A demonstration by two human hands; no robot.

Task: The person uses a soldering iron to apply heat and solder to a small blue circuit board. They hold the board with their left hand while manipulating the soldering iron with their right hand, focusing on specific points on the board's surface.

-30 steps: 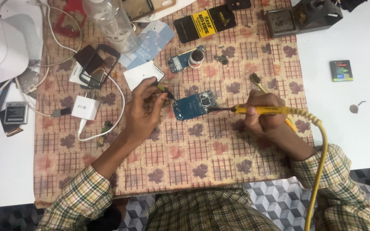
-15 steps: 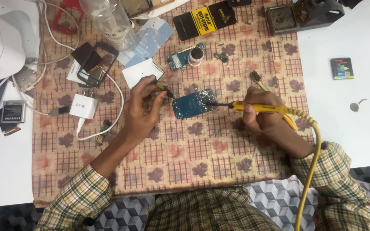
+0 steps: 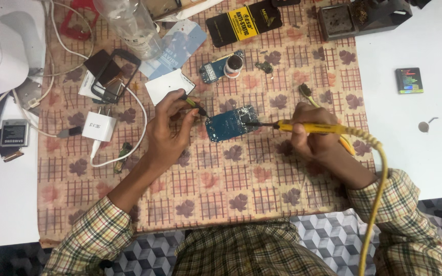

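Right hand (image 3: 315, 134): grip closed around yellow soldering iron (image 3: 310, 127), long axis horizontal, tip pointing left onto blue circuit board (image 3: 231, 123). Left hand (image 3: 170, 128): grip pinches dark tweezers (image 3: 194, 105) at board's left edge. Board lies between both hands on patterned surface (image 3: 221, 189). Beyond: black-and-yellow rectangular package (image 3: 244, 21); small dark square package (image 3: 409, 80) at right.

A white tabletop (image 3: 425, 153) carries a tan checked cloth (image 3: 231, 194) printed with brown leaves. Below its near edge shows a floor (image 3: 328, 240) patterned in grey and white cubes. Light is even.
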